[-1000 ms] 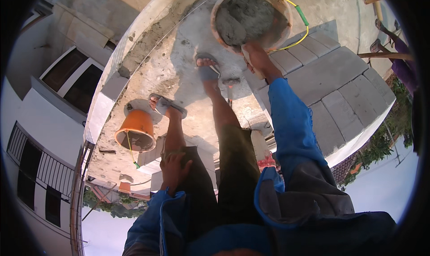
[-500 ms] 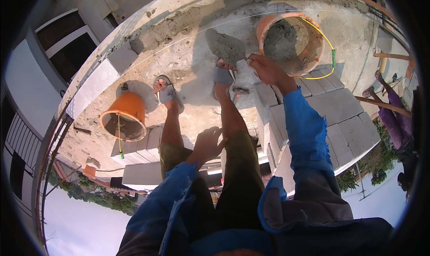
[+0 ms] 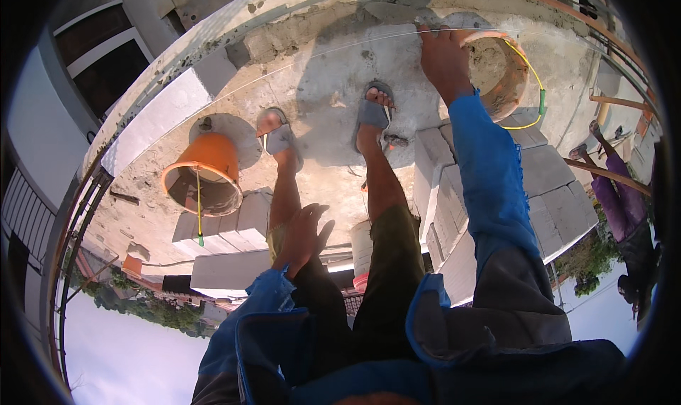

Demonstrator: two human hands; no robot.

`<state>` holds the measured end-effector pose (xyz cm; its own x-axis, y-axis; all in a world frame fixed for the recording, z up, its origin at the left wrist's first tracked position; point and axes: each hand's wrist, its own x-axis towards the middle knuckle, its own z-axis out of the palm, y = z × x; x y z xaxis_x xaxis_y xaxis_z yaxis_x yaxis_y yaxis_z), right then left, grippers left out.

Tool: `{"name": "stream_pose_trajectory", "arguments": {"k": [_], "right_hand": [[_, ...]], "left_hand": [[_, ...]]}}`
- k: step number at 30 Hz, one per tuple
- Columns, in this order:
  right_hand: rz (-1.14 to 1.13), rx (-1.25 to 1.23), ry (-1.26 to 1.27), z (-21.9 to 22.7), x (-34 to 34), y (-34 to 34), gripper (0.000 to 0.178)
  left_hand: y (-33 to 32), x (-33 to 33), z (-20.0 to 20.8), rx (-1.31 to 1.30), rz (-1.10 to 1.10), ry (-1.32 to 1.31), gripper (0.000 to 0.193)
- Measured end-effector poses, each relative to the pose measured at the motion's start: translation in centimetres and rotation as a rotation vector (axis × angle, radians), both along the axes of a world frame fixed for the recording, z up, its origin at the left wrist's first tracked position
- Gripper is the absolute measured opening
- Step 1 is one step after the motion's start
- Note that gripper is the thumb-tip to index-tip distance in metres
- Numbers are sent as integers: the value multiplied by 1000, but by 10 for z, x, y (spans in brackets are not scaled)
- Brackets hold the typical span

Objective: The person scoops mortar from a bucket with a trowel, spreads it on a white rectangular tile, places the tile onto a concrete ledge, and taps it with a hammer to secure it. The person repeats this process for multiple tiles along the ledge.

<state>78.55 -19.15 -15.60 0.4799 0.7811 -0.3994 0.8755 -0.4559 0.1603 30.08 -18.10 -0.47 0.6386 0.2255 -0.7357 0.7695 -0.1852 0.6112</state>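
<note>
My right hand (image 3: 445,61) reaches to the left rim of the orange mortar bucket (image 3: 516,96), its fingers curled round a trowel whose handle they hide. A grey, flat shape beyond the fingers looks like the trowel's blade (image 3: 399,13), over the strip of mortar by the wall edge. Grey mortar shows inside the bucket, which has a yellow handle with a green grip. Above my left knee, my left hand (image 3: 301,238) is empty with its fingers apart. A taut white string (image 3: 319,54) crosses the floor in front of my sandalled feet.
Pale blocks (image 3: 550,171) are stacked at my right, and more blocks (image 3: 234,224) lie at the left. A second orange bucket (image 3: 213,153) lies tipped near my left foot. Metal railings (image 3: 85,220) border the left side. Another person in purple trousers (image 3: 624,199) is at the far right.
My right hand has moved forward, away from me, to the bucket's left rim. The dark mortar patch before my right foot looks smeared out. My left hand has lifted slightly leftward off the knee.
</note>
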Motion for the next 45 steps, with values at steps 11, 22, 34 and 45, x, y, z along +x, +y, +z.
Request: {"name": "stream_pose_trajectory", "arguments": {"k": [11, 22, 34, 45], "right_hand": [[-1769, 562, 1261, -61, -68, -20, 37], [-1567, 609, 1362, -122, -257, 101, 35], [-941, 297, 682, 104, -130, -109, 31], [-484, -166, 358, 0, 6, -189, 30]], "left_hand": [[68, -68, 104, 17, -172, 217, 51], [85, -50, 98, -9, -348, 325, 53], [56, 6, 104, 80, -365, 380, 49], [15, 47, 92, 133, -520, 479, 52]]}}
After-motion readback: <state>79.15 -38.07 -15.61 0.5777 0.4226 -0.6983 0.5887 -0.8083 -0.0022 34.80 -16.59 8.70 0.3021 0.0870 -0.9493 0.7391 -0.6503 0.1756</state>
